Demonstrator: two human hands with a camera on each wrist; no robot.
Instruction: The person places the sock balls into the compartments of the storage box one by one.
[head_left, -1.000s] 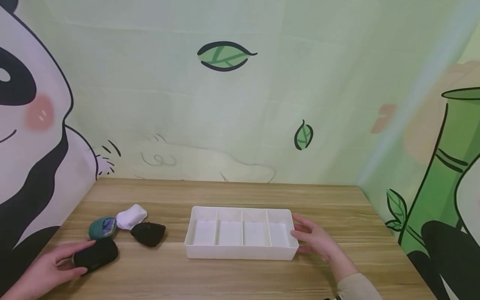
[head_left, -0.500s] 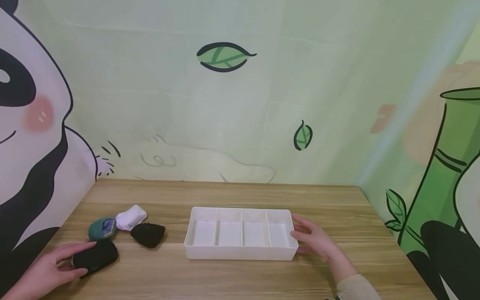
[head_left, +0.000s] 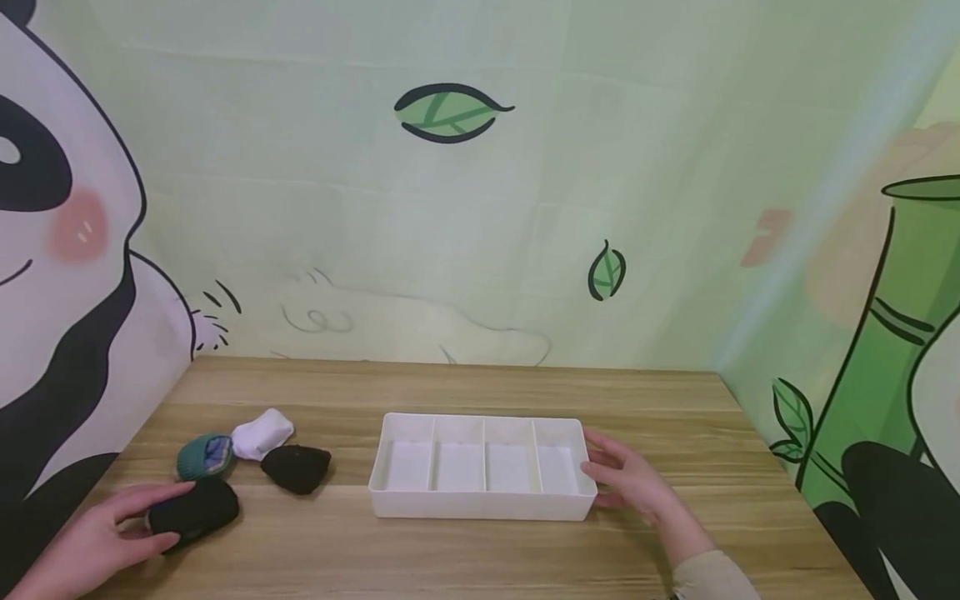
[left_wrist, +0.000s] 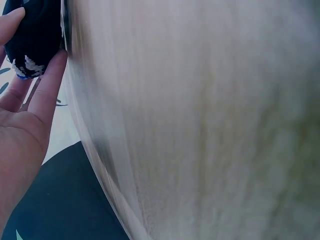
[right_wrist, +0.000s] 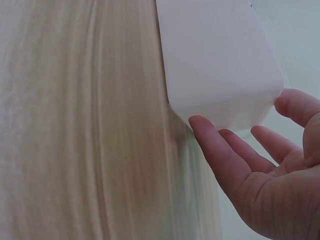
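My left hand (head_left: 105, 529) holds a rolled black sock (head_left: 198, 510) at the table's left, thumb on the near side and a finger on the far side. In the left wrist view, that sock (left_wrist: 37, 37) shows a white pattern and a bit of blue at its end. Just behind it lie a teal rolled sock (head_left: 197, 457), a white one (head_left: 262, 434) and another black one (head_left: 297, 469). My right hand (head_left: 630, 479) touches the right end of a white divided box (head_left: 480, 506); in the right wrist view its fingertips rest against the end wall (right_wrist: 225, 107).
The box stands mid-table, with several bare compartments side by side. Beneath everything is a wood-grain table (head_left: 450, 558). A green printed backdrop (head_left: 480, 217) with panda and leaf drawings closes off the back and both sides.
The black sock in my left hand has shifted very slightly to the right. My right hand and the box stay put.
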